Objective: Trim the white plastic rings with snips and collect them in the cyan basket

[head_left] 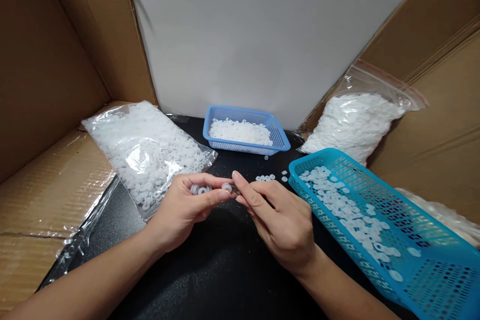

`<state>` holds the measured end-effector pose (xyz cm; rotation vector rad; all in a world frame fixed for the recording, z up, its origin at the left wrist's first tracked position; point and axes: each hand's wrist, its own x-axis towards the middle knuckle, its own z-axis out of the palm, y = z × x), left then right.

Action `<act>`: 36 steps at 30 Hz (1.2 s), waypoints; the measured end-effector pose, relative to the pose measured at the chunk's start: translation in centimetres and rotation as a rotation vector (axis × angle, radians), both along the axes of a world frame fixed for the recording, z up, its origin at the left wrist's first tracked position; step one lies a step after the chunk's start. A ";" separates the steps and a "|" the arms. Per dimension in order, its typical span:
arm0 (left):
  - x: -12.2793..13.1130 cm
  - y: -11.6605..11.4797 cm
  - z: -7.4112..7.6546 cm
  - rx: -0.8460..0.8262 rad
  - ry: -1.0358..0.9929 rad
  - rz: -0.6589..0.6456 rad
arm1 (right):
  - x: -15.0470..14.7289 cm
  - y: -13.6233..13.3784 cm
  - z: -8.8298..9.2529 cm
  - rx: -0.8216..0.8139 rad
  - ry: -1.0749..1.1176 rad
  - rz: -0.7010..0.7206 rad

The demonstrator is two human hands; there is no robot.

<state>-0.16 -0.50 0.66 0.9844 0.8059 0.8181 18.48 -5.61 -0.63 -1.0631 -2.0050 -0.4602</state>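
Note:
My left hand (180, 210) is closed around several small white plastic rings. One white ring (226, 187) shows between its thumb and forefinger, and others lie in the curl of the fingers. My right hand (287, 220) is pinched on a thin metal tool (235, 190), whose tip meets that ring; its exact kind is mostly hidden by the fingers. Both hands meet above the black table (225, 280). Just beyond the right hand, a few loose rings (265, 178) lie in a row on the tabletop.
A small blue basket (247, 149) of white rings stands at the back. To the right is a long teal basket (423, 260) with scattered white pieces. A clear bag of rings (150, 155) lies left, another filled bag (352, 115) at back right. Cardboard walls (75, 35) flank the table.

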 end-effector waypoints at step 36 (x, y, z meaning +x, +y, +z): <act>-0.2 -0.2 -0.3 0.128 -0.003 0.000 | -0.4 -0.4 0.0 0.036 -0.016 -0.059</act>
